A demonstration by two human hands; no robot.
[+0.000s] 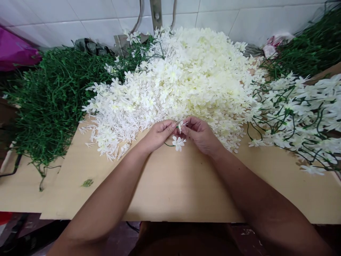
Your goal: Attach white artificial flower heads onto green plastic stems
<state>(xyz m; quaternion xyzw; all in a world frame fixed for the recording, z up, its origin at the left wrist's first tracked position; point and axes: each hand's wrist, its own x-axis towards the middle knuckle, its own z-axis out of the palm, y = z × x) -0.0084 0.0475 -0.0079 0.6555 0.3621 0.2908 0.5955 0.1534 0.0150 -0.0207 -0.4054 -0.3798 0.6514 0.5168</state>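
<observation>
Between hands (179,133), spiky white plastic blossom (178,143)

The bare board (186,192) is free from 4 to 8 o'clock, near the person. At 12 o'clock a big heap of white flowers (186,74) blocks the way. At 9 o'clock lie green stems (50,103). At 3 o'clock lie flowers on stems (301,117).

A pale wooden tabletop (186,192) is lying under and in front of the grip. Well beyond the grip, a white tiled wall (253,17) is closing the view, with a metal bracket (156,12) hanging there. Dark floor (26,231) is showing below left.
</observation>
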